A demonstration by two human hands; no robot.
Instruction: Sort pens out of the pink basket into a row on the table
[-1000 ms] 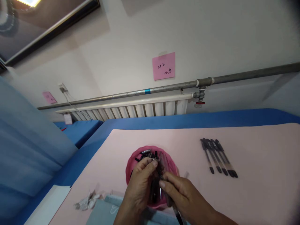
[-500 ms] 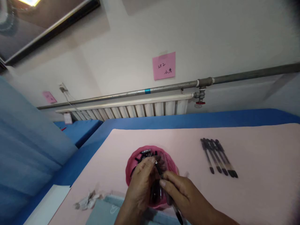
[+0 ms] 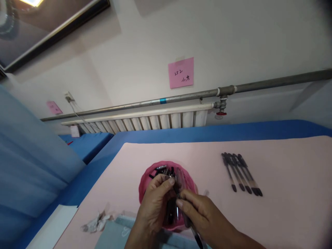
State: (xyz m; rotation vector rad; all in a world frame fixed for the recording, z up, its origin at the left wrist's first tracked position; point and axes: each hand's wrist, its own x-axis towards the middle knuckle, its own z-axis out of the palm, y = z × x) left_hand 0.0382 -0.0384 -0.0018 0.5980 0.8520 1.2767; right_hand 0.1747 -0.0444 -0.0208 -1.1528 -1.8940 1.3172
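Observation:
Over a round pink basket [image 3: 142, 186] my two hands meet at a dark pen [image 3: 196, 237]. My right hand [image 3: 199, 209] grips its barrel between thumb and fingers, with the dark lower end pointing towards me. At the upper end, the thumb and fingers of my left hand [image 3: 157, 199] are pinched together; the pen's tip is mostly hidden there. Inside the basket lie small black pen parts [image 3: 160, 170] and clear tubes [image 3: 178, 175], partly covered by my hands. To the right, several dark pens [image 3: 241, 174] lie side by side on the pink sheet.
The pink sheet [image 3: 290, 173] covers a blue-topped table [image 3: 233, 132]. A folded light-blue cloth [image 3: 111, 233] lies below the basket, near a crumpled tissue [image 3: 96, 223]. A blue curtain [image 3: 31, 166] hangs at the left. Behind the table are a radiator [image 3: 155, 121] and a metal pipe [image 3: 192, 95].
My left thumb has shifted slightly over the pen's upper end, so its shiny tip no longer shows. My right hand stays almost still on the barrel.

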